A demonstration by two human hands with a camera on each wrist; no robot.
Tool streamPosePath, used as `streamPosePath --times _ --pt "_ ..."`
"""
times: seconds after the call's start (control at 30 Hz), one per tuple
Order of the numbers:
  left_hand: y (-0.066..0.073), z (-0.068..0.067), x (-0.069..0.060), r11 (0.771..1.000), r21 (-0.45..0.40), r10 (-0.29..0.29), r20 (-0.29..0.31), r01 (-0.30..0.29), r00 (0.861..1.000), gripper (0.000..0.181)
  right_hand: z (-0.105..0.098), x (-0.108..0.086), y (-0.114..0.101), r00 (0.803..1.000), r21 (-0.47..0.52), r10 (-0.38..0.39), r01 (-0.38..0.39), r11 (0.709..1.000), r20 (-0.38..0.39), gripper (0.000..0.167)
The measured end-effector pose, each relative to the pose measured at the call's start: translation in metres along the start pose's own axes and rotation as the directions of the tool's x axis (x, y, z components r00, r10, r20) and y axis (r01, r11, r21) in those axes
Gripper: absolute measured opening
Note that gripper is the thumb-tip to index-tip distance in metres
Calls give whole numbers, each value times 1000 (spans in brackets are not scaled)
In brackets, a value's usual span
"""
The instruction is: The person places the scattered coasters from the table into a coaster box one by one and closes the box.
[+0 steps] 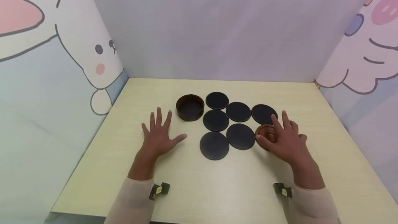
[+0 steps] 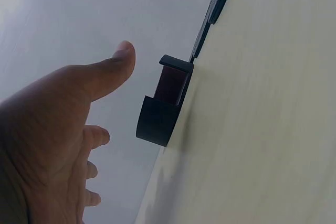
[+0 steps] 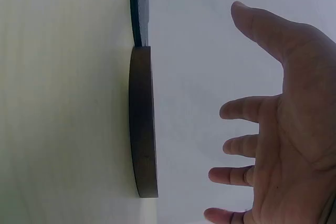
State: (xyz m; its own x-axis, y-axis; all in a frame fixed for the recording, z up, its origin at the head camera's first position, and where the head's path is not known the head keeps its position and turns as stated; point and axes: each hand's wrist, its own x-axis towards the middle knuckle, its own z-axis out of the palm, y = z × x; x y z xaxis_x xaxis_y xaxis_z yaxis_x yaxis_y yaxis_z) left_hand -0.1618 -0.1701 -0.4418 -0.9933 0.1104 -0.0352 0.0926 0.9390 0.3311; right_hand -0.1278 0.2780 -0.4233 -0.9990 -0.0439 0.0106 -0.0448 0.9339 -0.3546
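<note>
My left hand (image 1: 157, 141) is spread above the table, holding nothing, just left of a dark round holder (image 1: 190, 108). In the left wrist view that holder (image 2: 157, 116) has a gap in its side wall, beyond my left hand (image 2: 58, 114). Over a reddish-brown round piece (image 1: 264, 135) hovers my right hand (image 1: 287, 141), fingers extended. The right wrist view has the brown piece (image 3: 143, 124) flat on the table, with my right hand (image 3: 294, 124) apart from it. Several black discs (image 1: 240, 136) lie flat between the hands.
The pale table (image 1: 217, 189) has a plain wall (image 1: 211, 27) behind it and cartoon-printed walls (image 1: 34, 113) at its sides. Black straps with small tags (image 1: 159, 190) show at both sleeve cuffs. Some discs' edges touch or nearly touch.
</note>
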Motion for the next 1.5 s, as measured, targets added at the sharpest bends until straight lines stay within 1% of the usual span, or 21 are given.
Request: streamPosePath --times 0.1,0.23,0.37,0.5,0.6,0.7,0.8,0.9,0.97,1.07,1.13,1.2,1.23,1.3,1.33,1.43,1.5 --pt "0 -2 1 1000 -25 -3 13 3 1000 112 0 1 -4 999 -4 -24 24 1000 -25 108" --pt "1 -5 4 998 -70 -1 44 5 999 113 2 2 -11 998 -4 -49 49 999 -40 106" --pt "-1 -7 9 993 -115 15 81 -6 997 113 5 4 -19 996 -4 -86 86 996 -32 104" --pt "-8 -9 18 982 -191 35 93 -17 995 114 7 5 -29 991 19 -133 133 991 -17 102" --pt "-13 -10 27 962 -272 54 91 -27 994 115 9 7 -35 984 23 -175 175 984 -26 101" --pt "-16 -11 39 937 -348 62 84 -29 995 116 11 8 -41 973 -10 -224 223 975 -48 99" --pt "-18 -9 51 919 -393 58 80 -22 995 118 12 9 -48 972 -66 -229 226 972 -46 98" --pt "-22 -6 64 894 -448 43 95 4 995 123 14 9 -56 976 -74 -219 217 973 -13 98" --pt "-25 -4 72 873 -487 31 122 33 992 127 16 9 -62 976 -37 -215 215 976 20 99" --pt "-30 -1 81 825 -562 26 158 68 987 133 19 10 -70 972 24 -225 224 974 64 101" --pt "-32 2 85 796 -602 37 164 70 986 135 22 11 -75 968 53 -234 230 972 92 103" --pt "-34 5 88 768 -637 52 157 61 986 136 24 13 -79 961 60 -254 249 967 104 104" --pt "-35 7 90 759 -649 60 151 53 987 136 26 13 -81 958 65 -262 256 964 113 105" --pt "-35 10 92 749 -662 77 143 37 987 135 28 14 -84 952 75 -280 273 959 122 106" --pt "-35 12 94 747 -664 83 140 31 987 135 29 14 -86 948 77 -292 284 956 124 107" --pt "-34 15 97 754 -656 91 131 17 987 133 33 16 -92 937 82 -322 313 946 134 107" --pt "-34 16 97 751 -659 81 128 24 988 133 35 16 -97 931 71 -339 332 941 134 107"
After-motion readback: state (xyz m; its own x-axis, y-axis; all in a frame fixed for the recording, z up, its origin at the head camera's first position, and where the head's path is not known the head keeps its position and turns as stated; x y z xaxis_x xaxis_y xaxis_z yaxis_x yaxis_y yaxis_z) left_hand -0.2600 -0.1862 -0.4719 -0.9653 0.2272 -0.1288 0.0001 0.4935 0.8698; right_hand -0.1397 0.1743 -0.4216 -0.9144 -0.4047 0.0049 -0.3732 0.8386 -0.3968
